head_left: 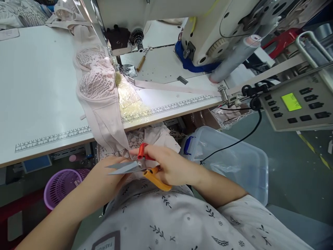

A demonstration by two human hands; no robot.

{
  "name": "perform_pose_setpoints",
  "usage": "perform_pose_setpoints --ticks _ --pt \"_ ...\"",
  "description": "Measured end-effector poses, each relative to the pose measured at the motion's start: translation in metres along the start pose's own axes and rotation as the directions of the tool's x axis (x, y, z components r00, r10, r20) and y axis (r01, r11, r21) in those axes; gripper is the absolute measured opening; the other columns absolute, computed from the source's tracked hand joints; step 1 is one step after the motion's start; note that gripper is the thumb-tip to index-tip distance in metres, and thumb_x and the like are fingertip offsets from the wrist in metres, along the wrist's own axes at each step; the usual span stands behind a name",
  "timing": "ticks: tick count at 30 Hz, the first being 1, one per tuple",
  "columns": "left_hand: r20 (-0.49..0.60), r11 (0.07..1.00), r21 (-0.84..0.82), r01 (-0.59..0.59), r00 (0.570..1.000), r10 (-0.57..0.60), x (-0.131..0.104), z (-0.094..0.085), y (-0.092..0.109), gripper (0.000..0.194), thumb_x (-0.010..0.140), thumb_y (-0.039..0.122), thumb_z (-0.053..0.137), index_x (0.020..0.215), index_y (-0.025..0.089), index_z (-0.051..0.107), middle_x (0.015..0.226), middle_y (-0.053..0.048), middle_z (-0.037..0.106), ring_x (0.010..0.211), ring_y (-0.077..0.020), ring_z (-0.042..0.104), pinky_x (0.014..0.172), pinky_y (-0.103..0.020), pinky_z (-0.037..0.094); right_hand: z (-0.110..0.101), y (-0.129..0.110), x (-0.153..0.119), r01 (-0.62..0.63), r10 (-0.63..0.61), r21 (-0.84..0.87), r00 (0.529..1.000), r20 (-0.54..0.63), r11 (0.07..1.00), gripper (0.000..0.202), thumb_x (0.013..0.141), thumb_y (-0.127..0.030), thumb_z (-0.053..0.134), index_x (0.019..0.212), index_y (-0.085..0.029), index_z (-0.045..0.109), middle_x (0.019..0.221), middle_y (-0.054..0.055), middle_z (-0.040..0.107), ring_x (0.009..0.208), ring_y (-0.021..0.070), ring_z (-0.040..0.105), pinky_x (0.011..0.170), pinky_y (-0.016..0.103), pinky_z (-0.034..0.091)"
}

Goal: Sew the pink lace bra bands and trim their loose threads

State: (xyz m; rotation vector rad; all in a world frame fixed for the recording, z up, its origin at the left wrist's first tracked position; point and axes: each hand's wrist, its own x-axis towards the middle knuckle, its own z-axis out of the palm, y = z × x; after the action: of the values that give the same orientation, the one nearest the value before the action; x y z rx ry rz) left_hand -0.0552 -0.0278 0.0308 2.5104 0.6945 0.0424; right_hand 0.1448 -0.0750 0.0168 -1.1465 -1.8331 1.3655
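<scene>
My right hand [170, 163] grips a pair of scissors [130, 168] with one red and one orange handle. The blades are slightly apart and point left, across the back of my left hand [109, 178]. My left hand is closed at the lower end of a pale pink lace bra [97, 81]; its fingertips are partly hidden by the blades. The bra lies under the sewing machine's needle area and hangs over the table edge towards both hands. More pale lace fabric [158, 137] is bunched below the edge, just beyond my right hand.
The sewing machine [208, 38] stands on a white table [39, 83] with a printed ruler. A pink elastic band [169, 85] runs right through a metal guide. A control box [299, 100], clear plastic bin [234, 152] and purple basket [61, 187] surround me. A small brown-handled tool [141, 64] lies behind the needle.
</scene>
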Motion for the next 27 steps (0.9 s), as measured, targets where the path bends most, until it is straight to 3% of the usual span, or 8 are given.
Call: perform_pose_setpoints --ticks 5,11,16,19,23,27 --pt "-0.069 0.999 -0.041 0.032 0.997 -0.035 0.000 -0.001 0.004 0.026 0.089 0.020 0.035 0.067 0.021 0.048 0.056 0.004 0.052 0.047 -0.0110 0.047 0.044 -0.023 0.032 0.011 0.012 0.013 -0.110 0.116 -0.165 0.993 0.023 0.980 0.036 0.063 0.001 0.055 0.093 -0.017 0.050 0.090 0.004 0.065 0.079 0.0173 0.060 0.063 0.024 0.044" --pt "-0.025 0.991 0.129 0.018 1.000 -0.015 -0.007 0.001 -0.007 0.030 0.092 0.025 0.033 0.075 0.020 0.058 0.061 0.001 0.057 0.052 -0.0149 0.050 0.055 -0.029 0.036 0.009 0.018 0.013 -0.119 0.121 -0.048 0.992 0.028 0.992 0.029 0.061 -0.001 0.055 0.080 -0.020 0.046 0.082 -0.001 0.062 0.071 0.0129 0.056 0.057 0.020 0.039" --pt "-0.016 0.961 0.275 0.023 1.000 -0.019 -0.031 -0.008 -0.026 0.030 0.090 0.030 0.042 0.068 0.023 0.060 0.062 0.001 0.055 0.058 -0.0176 0.053 0.071 -0.037 0.038 0.005 0.018 0.008 -0.140 0.140 -0.019 0.990 -0.011 0.990 0.024 0.062 -0.006 0.056 0.079 -0.020 0.045 0.077 -0.002 0.058 0.067 0.0121 0.052 0.057 0.020 0.038" --pt "-0.113 0.973 0.223 0.063 0.993 -0.038 -0.050 -0.015 -0.035 0.023 0.088 0.033 0.044 0.080 0.025 0.064 0.074 -0.001 0.061 0.068 -0.0190 0.057 0.072 -0.034 0.041 0.003 0.020 0.006 -0.140 0.139 -0.043 0.990 -0.020 0.989 0.021 0.063 -0.008 0.055 0.076 -0.020 0.044 0.074 -0.002 0.056 0.065 0.0117 0.050 0.056 0.020 0.037" --pt "-0.236 0.972 0.014 0.233 0.946 -0.224 -0.069 -0.017 -0.036 0.024 0.089 0.030 0.044 0.103 0.029 0.063 0.099 -0.001 0.066 0.089 -0.0180 0.062 0.070 -0.024 0.048 0.004 0.025 0.002 -0.119 0.117 -0.043 0.992 -0.048 0.992 0.019 0.065 -0.010 0.056 0.075 -0.020 0.043 0.070 -0.003 0.053 0.061 0.0114 0.046 0.054 0.021 0.037" --pt "-0.355 0.903 -0.235 0.359 0.833 -0.424 -0.072 -0.006 -0.024 0.019 0.085 0.028 0.054 0.102 0.027 0.062 0.099 -0.002 0.068 0.095 -0.0192 0.064 0.080 -0.026 0.051 0.007 0.027 -0.003 -0.133 0.130 -0.030 0.988 -0.080 0.991 0.013 0.073 -0.017 0.057 0.074 -0.020 0.044 0.067 -0.003 0.051 0.059 0.0112 0.043 0.053 0.022 0.037"
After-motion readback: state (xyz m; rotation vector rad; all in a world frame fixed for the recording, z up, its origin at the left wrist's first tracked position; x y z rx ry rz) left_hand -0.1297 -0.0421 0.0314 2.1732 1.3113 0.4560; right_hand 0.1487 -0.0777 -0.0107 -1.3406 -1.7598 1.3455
